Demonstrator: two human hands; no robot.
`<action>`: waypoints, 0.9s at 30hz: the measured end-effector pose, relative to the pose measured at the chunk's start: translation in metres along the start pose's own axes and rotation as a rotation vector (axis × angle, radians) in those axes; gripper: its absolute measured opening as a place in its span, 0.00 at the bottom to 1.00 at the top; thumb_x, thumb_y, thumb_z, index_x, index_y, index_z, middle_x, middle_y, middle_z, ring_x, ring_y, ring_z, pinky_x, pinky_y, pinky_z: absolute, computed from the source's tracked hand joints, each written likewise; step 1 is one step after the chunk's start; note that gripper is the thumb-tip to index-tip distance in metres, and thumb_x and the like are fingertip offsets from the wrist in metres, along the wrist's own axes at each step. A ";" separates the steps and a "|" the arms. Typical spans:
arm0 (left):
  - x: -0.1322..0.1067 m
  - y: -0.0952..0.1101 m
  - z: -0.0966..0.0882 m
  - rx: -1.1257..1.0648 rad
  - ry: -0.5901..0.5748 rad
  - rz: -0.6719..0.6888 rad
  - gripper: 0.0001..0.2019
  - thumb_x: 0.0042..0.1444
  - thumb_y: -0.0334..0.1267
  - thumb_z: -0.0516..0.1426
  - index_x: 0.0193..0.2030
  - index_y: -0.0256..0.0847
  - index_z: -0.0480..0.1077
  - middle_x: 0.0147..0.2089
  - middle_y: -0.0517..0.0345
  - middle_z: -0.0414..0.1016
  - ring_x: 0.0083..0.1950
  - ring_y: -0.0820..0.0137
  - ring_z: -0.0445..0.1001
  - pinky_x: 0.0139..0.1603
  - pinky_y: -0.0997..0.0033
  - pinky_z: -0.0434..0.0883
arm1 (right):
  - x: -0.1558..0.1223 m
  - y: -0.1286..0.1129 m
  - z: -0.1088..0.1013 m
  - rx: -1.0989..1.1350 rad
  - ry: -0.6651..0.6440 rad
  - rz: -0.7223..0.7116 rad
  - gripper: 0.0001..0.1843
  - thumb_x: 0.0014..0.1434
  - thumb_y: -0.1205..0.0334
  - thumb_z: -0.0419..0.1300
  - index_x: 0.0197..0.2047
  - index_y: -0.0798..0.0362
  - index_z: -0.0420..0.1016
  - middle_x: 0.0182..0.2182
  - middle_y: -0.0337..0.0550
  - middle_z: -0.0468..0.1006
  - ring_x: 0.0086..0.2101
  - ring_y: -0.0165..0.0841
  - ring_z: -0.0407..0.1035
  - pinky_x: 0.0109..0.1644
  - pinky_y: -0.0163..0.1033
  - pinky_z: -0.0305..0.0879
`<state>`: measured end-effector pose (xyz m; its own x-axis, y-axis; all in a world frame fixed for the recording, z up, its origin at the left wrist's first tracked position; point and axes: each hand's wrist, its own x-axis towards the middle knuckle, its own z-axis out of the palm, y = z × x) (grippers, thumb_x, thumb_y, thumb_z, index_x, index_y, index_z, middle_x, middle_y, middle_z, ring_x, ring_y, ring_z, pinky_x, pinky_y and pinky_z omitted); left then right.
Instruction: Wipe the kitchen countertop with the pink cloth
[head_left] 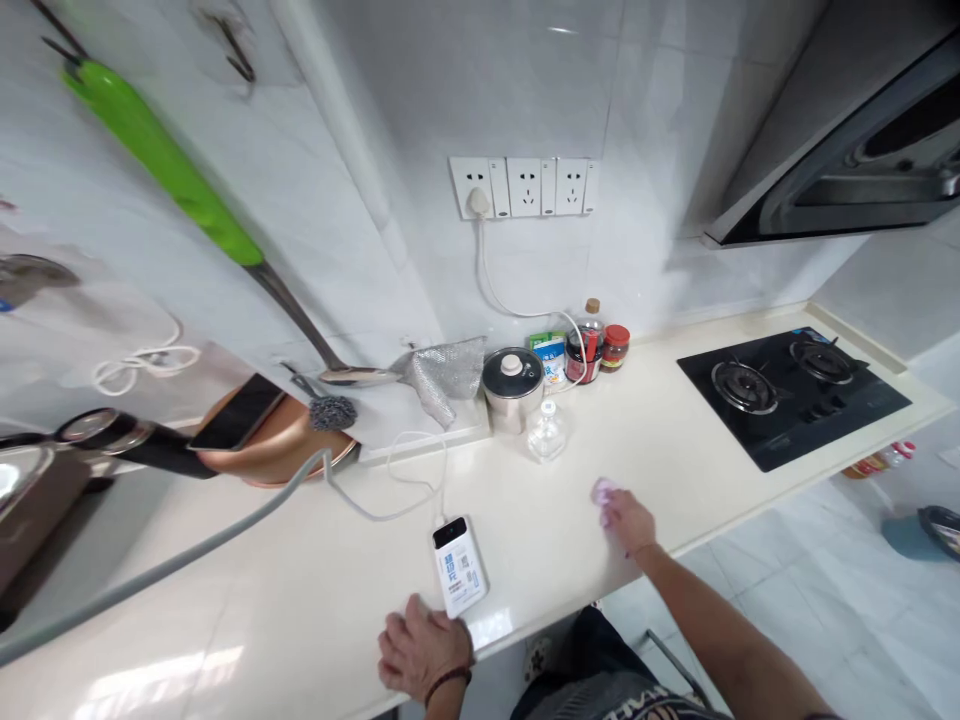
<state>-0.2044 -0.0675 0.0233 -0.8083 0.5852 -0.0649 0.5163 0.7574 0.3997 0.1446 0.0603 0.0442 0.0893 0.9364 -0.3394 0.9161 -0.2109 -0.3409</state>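
My right hand (pixel 628 522) presses a small pale pink cloth (pixel 602 491) onto the cream countertop (pixel 540 520), with the fingers closed over it. Near the front edge, my left hand (pixel 421 648) rests palm down on the counter, fingers apart and holding nothing. Just beyond its fingertips lies a white power bank (pixel 459 568) with a dark display end and a white cable plugged in. Between my hands and the wall stands a clear plastic bottle (pixel 547 434), close beside a lidded pot (pixel 513 388).
Jars (pixel 616 347) and a seasoning packet (pixel 552 360) stand against the wall under the sockets (pixel 525 187). A black gas stove (pixel 791 395) is set in at the right. At left are a copper-coloured pan (pixel 281 445), a grey hose (pixel 187 555) and a hanging green-handled utensil (pixel 165 165).
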 end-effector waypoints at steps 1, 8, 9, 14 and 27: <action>0.001 -0.001 0.002 0.000 0.007 -0.003 0.27 0.67 0.42 0.47 0.69 0.40 0.67 0.78 0.35 0.61 0.82 0.47 0.52 0.76 0.33 0.56 | 0.012 0.018 -0.014 0.000 0.037 0.073 0.23 0.73 0.58 0.49 0.65 0.40 0.75 0.62 0.44 0.78 0.56 0.39 0.76 0.57 0.39 0.68; 0.002 -0.004 0.008 -0.002 0.011 -0.035 0.27 0.68 0.43 0.46 0.69 0.38 0.68 0.79 0.34 0.60 0.82 0.47 0.52 0.78 0.34 0.55 | 0.055 0.094 -0.068 0.044 0.202 0.430 0.26 0.75 0.52 0.43 0.66 0.50 0.72 0.59 0.60 0.77 0.49 0.47 0.78 0.50 0.51 0.70; 0.002 -0.003 0.008 0.000 0.014 -0.039 0.27 0.69 0.43 0.45 0.69 0.38 0.68 0.79 0.34 0.60 0.82 0.48 0.52 0.78 0.34 0.54 | 0.060 0.094 -0.067 0.045 0.213 0.439 0.26 0.76 0.52 0.42 0.66 0.49 0.72 0.59 0.61 0.77 0.48 0.48 0.78 0.50 0.52 0.70; 0.002 -0.002 0.009 0.001 0.029 -0.058 0.27 0.66 0.41 0.49 0.71 0.39 0.67 0.79 0.35 0.60 0.82 0.49 0.52 0.78 0.34 0.54 | 0.082 0.042 -0.043 0.027 0.189 0.284 0.23 0.76 0.54 0.45 0.65 0.47 0.74 0.59 0.57 0.77 0.47 0.44 0.77 0.49 0.47 0.70; 0.001 0.002 0.008 0.017 0.017 -0.067 0.27 0.68 0.41 0.47 0.70 0.39 0.67 0.79 0.36 0.60 0.82 0.49 0.52 0.78 0.35 0.54 | -0.026 -0.082 0.065 0.006 -0.124 -0.531 0.13 0.58 0.63 0.68 0.47 0.40 0.83 0.47 0.37 0.86 0.48 0.39 0.77 0.54 0.38 0.70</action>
<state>-0.2018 -0.0629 0.0172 -0.8459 0.5280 -0.0754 0.4653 0.7996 0.3797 0.0420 0.0351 0.0242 -0.4320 0.8747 -0.2198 0.8204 0.2799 -0.4986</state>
